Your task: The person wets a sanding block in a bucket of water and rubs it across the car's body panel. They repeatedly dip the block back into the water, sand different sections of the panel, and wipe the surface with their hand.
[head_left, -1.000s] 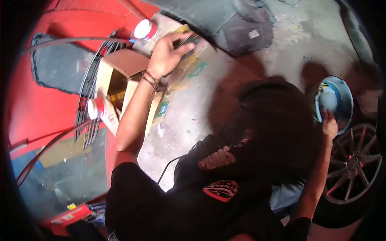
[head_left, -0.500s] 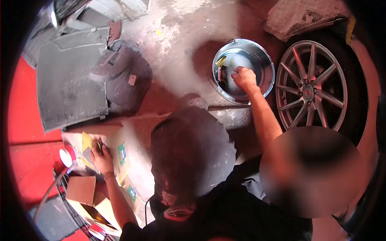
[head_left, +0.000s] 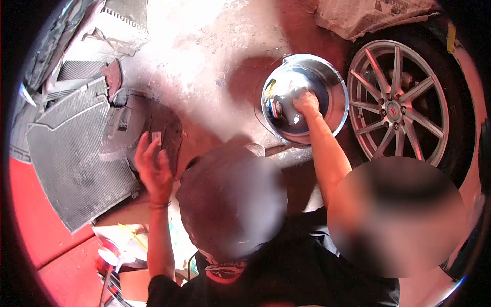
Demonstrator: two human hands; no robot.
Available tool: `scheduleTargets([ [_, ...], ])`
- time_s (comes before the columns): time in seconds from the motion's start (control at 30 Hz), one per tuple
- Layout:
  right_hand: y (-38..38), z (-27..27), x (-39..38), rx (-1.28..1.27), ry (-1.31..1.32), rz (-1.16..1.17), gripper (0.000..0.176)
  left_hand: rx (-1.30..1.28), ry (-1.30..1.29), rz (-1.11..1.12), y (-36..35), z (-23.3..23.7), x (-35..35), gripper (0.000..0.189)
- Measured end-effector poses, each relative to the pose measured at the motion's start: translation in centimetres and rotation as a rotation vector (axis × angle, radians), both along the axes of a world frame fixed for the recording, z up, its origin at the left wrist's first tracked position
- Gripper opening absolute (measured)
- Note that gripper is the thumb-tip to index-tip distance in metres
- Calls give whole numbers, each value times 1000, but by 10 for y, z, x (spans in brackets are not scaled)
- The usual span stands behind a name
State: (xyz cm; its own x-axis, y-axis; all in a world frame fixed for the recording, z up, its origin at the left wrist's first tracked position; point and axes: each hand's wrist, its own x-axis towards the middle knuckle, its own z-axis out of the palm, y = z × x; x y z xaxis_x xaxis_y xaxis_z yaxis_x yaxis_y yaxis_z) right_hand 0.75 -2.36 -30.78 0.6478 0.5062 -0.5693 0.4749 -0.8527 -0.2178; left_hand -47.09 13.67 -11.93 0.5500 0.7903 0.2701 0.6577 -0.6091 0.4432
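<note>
My left hand point(head_left: 156, 166) is raised over the edge of a dark ribbed floor mat point(head_left: 84, 158), its fingers apart and nothing between them. Inside a round, shiny bucket point(head_left: 337, 97), my right hand point(head_left: 308, 104) has its fingers curled downward. Glare and the hand itself hide what those fingers hold. Left of this hand, a small item with blue, white and red on it point(head_left: 273, 108) lies in the bucket. Close by, something yellow point(head_left: 270, 88) rests against the bucket wall.
A spoked car wheel point(head_left: 394, 110) stands right of the bucket. A rounded dark cloth shape point(head_left: 230, 199) fills the lower middle. At lower left are a lit lamp point(head_left: 108, 254) and a cardboard box point(head_left: 135, 285). Printed sheeting point(head_left: 368, 15) lies at upper right.
My left hand has left the packaging at lower left, moving up toward the mat with its fingers spread. My right hand stays in the bucket. The view has shifted, with brighter light on the floor.
</note>
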Motion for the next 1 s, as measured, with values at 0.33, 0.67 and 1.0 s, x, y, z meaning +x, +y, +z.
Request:
scheduleTargets([
  [0.33,14,65,-76,-11,202,134,70,-45,-331,-558,43,-50,178,33],
  [0.67,-21,82,-33,325,204,73,47,-237,-447,-836,8,-52,295,23],
  [1.0,9,-50,-8,306,-123,-331,39,-100,-396,-796,-3,-84,303,28],
])
